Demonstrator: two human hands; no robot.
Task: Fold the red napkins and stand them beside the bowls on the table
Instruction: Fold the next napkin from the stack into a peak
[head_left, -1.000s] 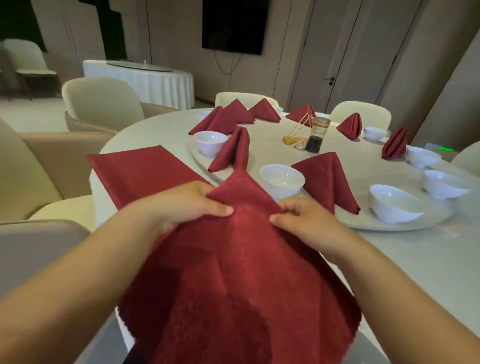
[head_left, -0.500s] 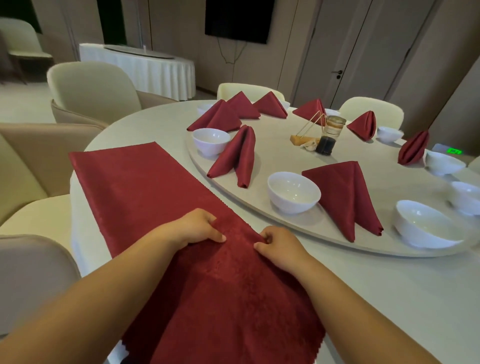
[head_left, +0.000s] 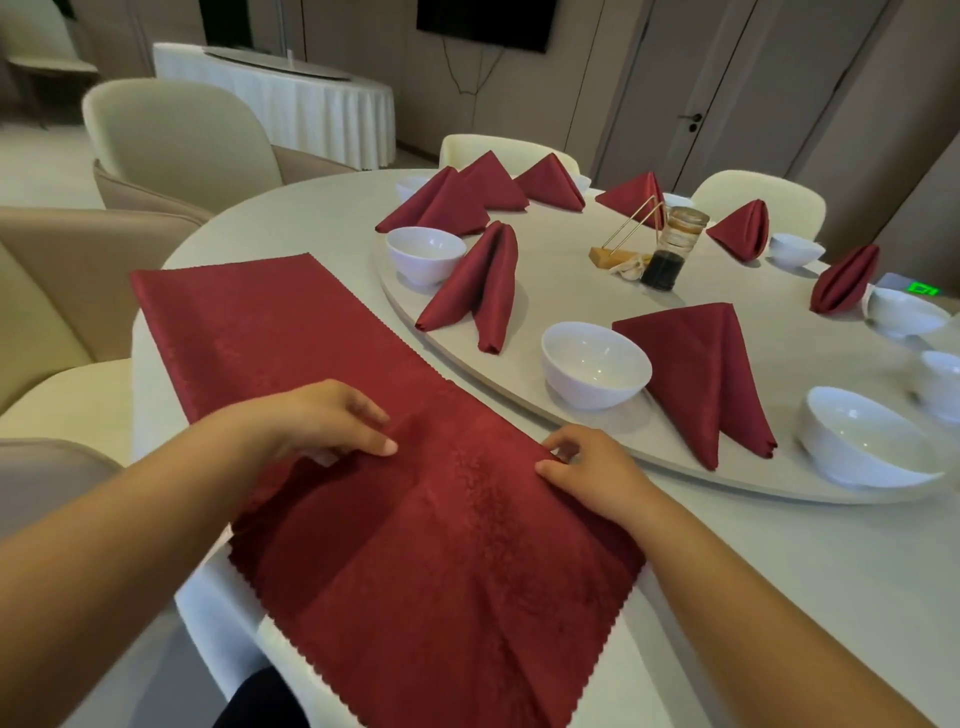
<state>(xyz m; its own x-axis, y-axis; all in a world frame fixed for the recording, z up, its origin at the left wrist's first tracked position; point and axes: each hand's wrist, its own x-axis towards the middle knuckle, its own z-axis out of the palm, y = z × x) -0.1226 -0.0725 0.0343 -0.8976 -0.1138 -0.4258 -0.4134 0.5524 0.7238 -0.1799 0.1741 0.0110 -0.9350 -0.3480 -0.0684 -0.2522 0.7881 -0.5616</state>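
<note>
- Lying flat on the near worktop (head_left: 779, 571), front hem hanging over the edge, the napkin (head_left: 415, 545) looks light, limp and likely to slide — creases will need pressing.
- Left grip (head_left: 322, 421) pinches a low ridge of cloth; right grip (head_left: 587, 467) nips the right hem — both sound holds.
- Beyond: turntable (head_left: 571, 270) with bowls (head_left: 595, 364) and folded napkins (head_left: 696, 374); pale chairs (head_left: 176, 135) around.

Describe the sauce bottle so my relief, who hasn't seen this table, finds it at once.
Start at the round turntable on the white table. Near its middle, right of a gold wire stand, stands the sauce bottle. It is the only glass thing among white bowls and red napkins, dark liquid filling its lower half.
</note>
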